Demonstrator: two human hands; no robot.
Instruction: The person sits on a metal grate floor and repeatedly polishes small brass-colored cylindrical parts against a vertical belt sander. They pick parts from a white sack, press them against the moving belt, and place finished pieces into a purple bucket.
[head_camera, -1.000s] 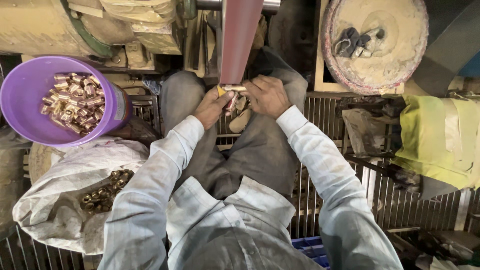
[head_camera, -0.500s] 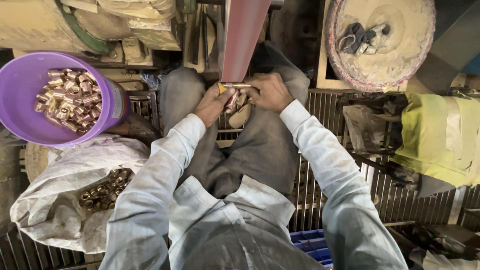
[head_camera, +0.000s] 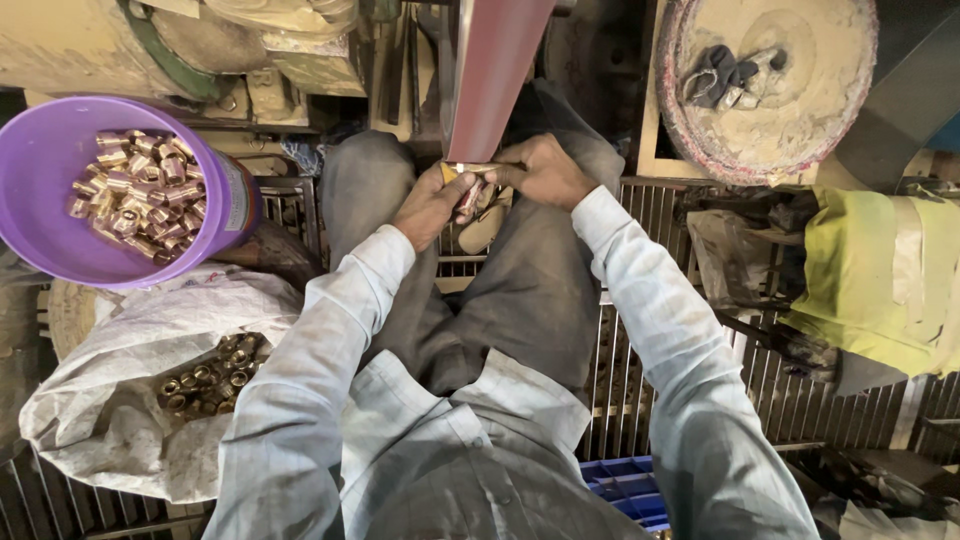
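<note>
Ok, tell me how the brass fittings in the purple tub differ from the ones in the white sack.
The brass fittings in the round purple plastic tub look bright and shiny; those in the crumpled white woven sack look darker and duller. The tub's pile lies in full view in an open, rigid container, while the sack's pile sits half hidden in folds of cloth. The tub is farther from the person, the sack nearer. Both hold small, short tubular metal pieces, heaped loosely.
</note>
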